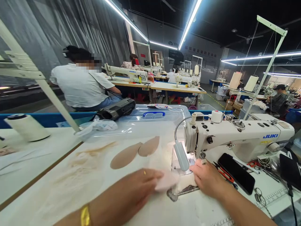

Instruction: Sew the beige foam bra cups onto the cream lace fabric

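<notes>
My left hand (138,183) lies flat on the table with its fingers stretched over a small pale pink fabric piece (166,182), pressing it toward the needle area. My right hand (207,177) rests beside the presser foot of the white Juki sewing machine (237,138), fingers curled at the fabric's far edge; what they pinch is hidden. The machine's small lamp (181,155) shines on the needle plate (182,190). Two tan leaf-shaped fabric pieces (135,152) lie on the table just beyond my left hand.
A black phone (236,172), red snips (223,173) and tools lie right of the machine. A clear plastic box (150,121) with a blue handle stands behind. A thread cone (27,127) sits at left. A person in a white shirt (81,83) sits ahead at another table.
</notes>
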Motion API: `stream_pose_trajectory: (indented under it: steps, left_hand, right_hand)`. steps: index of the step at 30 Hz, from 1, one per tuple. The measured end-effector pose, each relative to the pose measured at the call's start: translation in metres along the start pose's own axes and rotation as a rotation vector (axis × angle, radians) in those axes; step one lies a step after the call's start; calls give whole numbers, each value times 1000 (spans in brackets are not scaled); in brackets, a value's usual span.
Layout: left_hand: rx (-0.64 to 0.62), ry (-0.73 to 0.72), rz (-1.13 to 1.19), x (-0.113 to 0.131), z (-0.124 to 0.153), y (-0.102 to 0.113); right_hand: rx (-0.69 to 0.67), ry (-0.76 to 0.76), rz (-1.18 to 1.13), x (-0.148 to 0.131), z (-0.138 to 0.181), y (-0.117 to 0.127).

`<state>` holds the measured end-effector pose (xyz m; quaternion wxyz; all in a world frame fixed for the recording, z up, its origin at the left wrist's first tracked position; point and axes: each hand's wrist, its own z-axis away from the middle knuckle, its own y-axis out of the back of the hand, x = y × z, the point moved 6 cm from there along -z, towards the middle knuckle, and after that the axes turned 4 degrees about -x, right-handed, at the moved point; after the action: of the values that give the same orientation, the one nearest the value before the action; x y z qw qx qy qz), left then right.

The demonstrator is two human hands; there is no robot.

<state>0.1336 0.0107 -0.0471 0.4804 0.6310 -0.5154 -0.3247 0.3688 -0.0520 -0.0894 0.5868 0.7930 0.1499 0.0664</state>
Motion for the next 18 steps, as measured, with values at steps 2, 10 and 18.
stream_pose_trajectory:
  steps: [2,10,18]
  left_hand:
    - [-87,26,127,26,-4,-27]
    - [-152,65,-68,39,-62,-64]
    - [-10,96,-103,42,-73,-66]
  right_hand:
    - [-1,3,-16,0,0,0]
    - [40,121,-78,-5,5,3]
    - [50,108,-42,-5,2,3]
